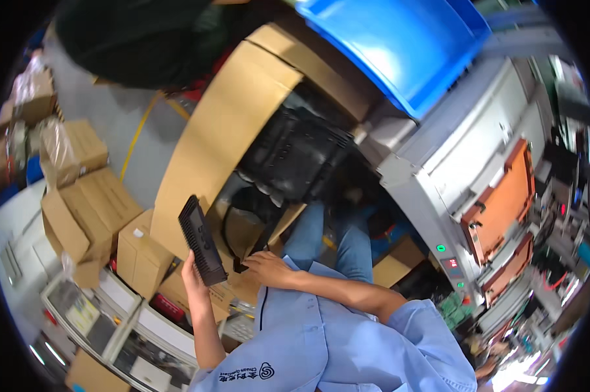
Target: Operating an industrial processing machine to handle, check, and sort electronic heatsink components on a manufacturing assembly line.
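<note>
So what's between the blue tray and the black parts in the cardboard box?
In the head view, a strip of brown cardboard lies between the blue tray and the black parts, with dark shadow next to it.

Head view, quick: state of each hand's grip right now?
Left hand: closed, holding a black ribbed part.
Right hand: at a thin black piece; cannot tell if it's gripped.

Dark embroidered lettering [239,375] in two scripts and a round swirl emblem [267,370] mark the light-blue work shirt [353,340]; red digits [452,263] glow on a grey machine [422,212].
</note>
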### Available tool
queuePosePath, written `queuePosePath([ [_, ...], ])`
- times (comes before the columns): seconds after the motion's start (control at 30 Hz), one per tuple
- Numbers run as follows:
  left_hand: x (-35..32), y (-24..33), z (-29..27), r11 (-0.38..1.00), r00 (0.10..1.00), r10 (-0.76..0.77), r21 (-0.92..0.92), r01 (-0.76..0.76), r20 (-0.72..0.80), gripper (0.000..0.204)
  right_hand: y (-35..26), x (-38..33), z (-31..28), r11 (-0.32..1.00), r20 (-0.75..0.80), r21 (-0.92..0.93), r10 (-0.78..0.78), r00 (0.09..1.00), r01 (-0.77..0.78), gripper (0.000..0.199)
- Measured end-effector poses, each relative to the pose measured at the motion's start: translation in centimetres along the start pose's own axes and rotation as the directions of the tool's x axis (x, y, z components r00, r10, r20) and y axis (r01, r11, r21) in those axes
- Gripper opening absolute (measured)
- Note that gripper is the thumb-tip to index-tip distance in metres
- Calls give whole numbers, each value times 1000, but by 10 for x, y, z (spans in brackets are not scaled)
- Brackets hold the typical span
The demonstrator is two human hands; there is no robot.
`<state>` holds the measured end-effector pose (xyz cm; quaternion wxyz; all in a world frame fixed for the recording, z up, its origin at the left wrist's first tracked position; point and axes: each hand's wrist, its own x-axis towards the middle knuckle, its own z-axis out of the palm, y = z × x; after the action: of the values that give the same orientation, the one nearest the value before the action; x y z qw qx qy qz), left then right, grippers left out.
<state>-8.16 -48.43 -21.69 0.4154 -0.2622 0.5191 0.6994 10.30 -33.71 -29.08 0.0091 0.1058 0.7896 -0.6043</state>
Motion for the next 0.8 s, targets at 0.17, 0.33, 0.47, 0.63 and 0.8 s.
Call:
queuePosePath([
  [0.17,63,-71,93,979,956,-121,191,70,268,43,58,-87,-82,796,-202,399,560,804,-455,22],
  [0.33,102,-130,123,857,815,-497,317,407,298,55,184,-182,-16,616,-333,193,773,540,-764,24],
  [0.47,118,-154,118,872,769,-480,321,369,421,55,212,-189,39,476,216,-16,860,462,-879,40],
  [0.63,119,-159,114,832,714,-526,452,320,462,58,225,-176,101,602,324,50,745,583,-797,53],
  [0.8,143,-154,70,696,668,-631,668,263,395,64,242,-169,162,686,288,49,686,668,-726,64],
])
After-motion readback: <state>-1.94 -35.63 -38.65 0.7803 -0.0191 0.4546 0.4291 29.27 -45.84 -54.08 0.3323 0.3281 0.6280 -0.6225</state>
